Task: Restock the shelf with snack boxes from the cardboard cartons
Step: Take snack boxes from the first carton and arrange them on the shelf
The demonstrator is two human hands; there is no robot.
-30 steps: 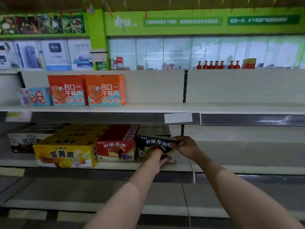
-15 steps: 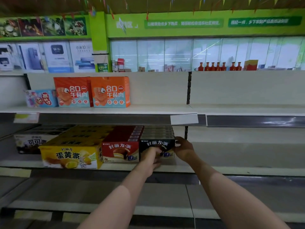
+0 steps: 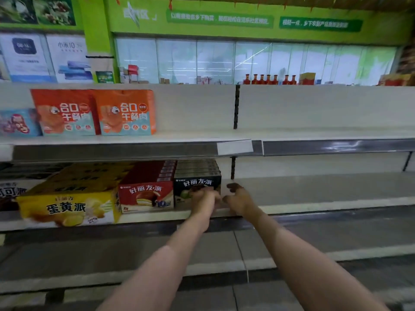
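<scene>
A black snack box (image 3: 196, 184) stands upright at the front of the middle shelf (image 3: 314, 204), at the head of a row of the same boxes. It is flush against a row of red snack boxes (image 3: 146, 195). My left hand (image 3: 205, 199) lies against the black box's lower right front with its fingers curled on it. Just right of the box's edge is my right hand (image 3: 239, 198), thumb up and fingers loosely bent, holding nothing. Both hands are blurred. No cardboard carton is in view.
Left of the red boxes sit yellow snack boxes (image 3: 67, 205) and a dark box (image 3: 11, 191). The upper shelf (image 3: 190, 138) carries two orange boxes (image 3: 94, 113) and a blue one (image 3: 18, 122). A price tag (image 3: 234, 147) hangs above my hands. Lower shelves run below.
The black box went from tilted in both hands to standing square on the shelf. My right hand has come off its right side. The view has shifted right.
</scene>
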